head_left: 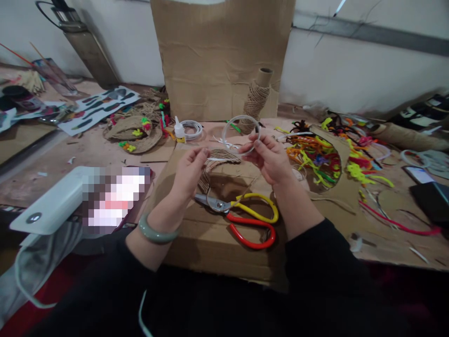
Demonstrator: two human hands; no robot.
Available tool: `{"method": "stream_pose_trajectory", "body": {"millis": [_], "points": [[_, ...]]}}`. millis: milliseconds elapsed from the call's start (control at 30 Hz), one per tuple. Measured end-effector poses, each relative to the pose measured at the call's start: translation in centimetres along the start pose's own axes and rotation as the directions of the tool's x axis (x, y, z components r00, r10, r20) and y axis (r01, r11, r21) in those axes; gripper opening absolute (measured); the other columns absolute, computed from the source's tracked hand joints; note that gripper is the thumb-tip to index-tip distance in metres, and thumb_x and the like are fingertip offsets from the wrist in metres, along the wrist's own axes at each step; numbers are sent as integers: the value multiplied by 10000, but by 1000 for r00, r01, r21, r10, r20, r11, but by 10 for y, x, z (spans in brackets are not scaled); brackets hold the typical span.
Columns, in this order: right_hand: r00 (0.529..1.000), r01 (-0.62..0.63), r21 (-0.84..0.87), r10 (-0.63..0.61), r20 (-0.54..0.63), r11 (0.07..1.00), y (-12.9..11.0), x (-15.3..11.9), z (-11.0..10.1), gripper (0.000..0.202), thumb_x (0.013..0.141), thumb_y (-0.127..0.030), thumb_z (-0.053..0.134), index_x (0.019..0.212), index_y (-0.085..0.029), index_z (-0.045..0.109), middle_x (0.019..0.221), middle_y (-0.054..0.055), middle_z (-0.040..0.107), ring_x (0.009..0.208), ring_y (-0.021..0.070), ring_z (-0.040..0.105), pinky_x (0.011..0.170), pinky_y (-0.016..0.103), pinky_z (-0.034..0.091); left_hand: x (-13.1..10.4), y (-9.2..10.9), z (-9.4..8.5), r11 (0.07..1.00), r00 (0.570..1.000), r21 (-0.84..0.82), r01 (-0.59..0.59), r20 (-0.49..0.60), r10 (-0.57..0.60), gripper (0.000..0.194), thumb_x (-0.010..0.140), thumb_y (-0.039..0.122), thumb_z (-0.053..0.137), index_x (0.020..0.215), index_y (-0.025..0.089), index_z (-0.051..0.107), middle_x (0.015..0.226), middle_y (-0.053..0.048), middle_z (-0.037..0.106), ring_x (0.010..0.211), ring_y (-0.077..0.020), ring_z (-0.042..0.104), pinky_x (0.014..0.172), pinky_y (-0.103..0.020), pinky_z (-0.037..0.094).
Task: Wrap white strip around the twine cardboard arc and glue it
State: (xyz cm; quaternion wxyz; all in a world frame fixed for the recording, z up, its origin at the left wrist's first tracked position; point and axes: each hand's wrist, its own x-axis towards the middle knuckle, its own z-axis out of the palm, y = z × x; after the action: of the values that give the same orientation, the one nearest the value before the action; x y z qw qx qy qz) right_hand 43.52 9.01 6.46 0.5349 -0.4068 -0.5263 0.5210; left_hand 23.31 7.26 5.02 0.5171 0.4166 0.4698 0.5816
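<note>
My right hand [268, 157] pinches a clear plastic ring [226, 122], held up above the cardboard. My left hand [191, 171] has thumb and forefinger pressed together beside a band of brown twine [206, 180]; a thin white strip runs between the hands, and what the left fingertips grip is too small to tell. Below both hands, scissors [251, 220] with one yellow and one red handle lie on the cardboard [210, 252]. Past the hands stand a small glue bottle [179, 130] and, beside it, a stack of white rings [192, 130].
A twine spool [257, 100] stands before an upright cardboard sheet [217, 61]. Colourful pipe-cleaner pieces [315, 159] lie to the right. At the left are a phone [117, 201], a white device [56, 201] and twine-wrapped pieces [140, 140].
</note>
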Motion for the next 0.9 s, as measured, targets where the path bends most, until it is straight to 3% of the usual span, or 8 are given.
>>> {"method": "stream_pose_trajectory", "body": {"millis": [100,167,267,367,467,600,767,900], "points": [[958,123,-402,-215,-192,907,9,8,-13,180,812,-379,617,893,-225,574,747,1,648,707,152,600,702,295,479,8,-3,-5,997,968,11,-82,-237,82,175,844,368,591,938,221,605,1086,-40,671,1093,-168,567,873,-274,439],[945,74,-726,-281,-168,683,15,11,-16,121,830,-330,576,882,-223,597,762,32,651,753,199,602,735,332,461,12,-3,-7,999,962,6,-41,-271,41,148,867,329,557,961,220,588,1128,-44,656,1150,-171,536,926,-279,418],[982,-52,-955,-160,-102,292,22,11,-10,200,864,-294,495,985,-211,630,906,99,697,853,272,626,757,374,451,13,-2,-7,1000,965,0,17,-261,-17,138,863,323,559,949,217,576,1110,-48,645,1139,-180,536,924,-287,416],[1000,-30,-992,10,-29,120,26,12,-2,278,880,-273,444,1077,-199,627,1016,134,703,920,304,640,753,390,460,12,-1,-5,995,959,-45,84,-267,-93,160,858,350,559,958,227,577,1074,-45,636,1090,-193,548,845,-301,431],[996,70,-989,49,77,129,28,13,0,258,878,-294,478,1054,-193,637,1031,137,698,967,308,632,773,396,469,12,-1,-6,988,956,-79,133,-252,-149,173,835,374,573,946,241,583,1050,-39,624,1060,-203,543,750,-295,418],[986,164,-967,-6,166,195,33,17,-6,174,802,-262,601,958,-191,628,981,113,683,956,290,610,809,407,469,13,-3,-9,976,961,-178,121,-226,-160,201,764,377,627,906,243,578,1063,-40,603,1048,-204,533,683,-274,407],[976,105,-904,-218,13,414,43,22,-13,94,740,-183,596,826,-195,558,905,85,617,872,242,578,780,391,474,13,-2,-9,923,978,-384,-24,-201,-58,332,642,374,725,909,235,583,1106,-48,601,1083,-196,544,736,-253,445],[921,134,-830,-378,-98,541,43,22,-14,87,727,-190,564,786,-214,504,820,43,544,791,210,541,743,372,471,11,0,-7,892,989,-450,-54,-147,-15,304,628,319,736,889,226,611,1065,-40,632,998,-163,593,783,-243,472]]}}
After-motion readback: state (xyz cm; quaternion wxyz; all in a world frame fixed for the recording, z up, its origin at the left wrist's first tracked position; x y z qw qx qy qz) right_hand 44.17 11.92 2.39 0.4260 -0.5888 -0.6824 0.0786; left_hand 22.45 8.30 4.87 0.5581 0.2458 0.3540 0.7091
